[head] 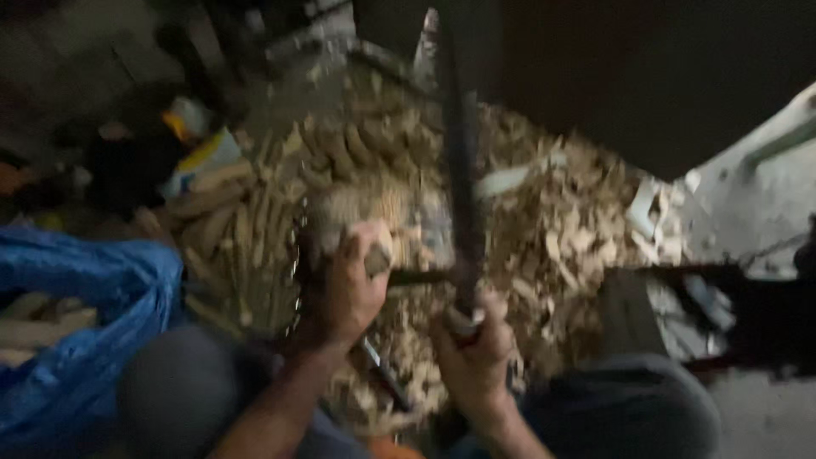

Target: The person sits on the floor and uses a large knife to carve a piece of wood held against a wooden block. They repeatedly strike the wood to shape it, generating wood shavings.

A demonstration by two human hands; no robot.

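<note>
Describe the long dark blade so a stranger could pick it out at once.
Start at the wide heap of pale chopped wood pieces filling the middle. In front of it, the right hand grips a handle. The long dark blade rises upright from that fist, the only tall, straight, near-black thing against the pale heap.

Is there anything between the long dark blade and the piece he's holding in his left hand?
Nothing visible. The blade stands upright in the right hand, just right of the piece gripped by the left hand; blur hides the gap itself.
</note>
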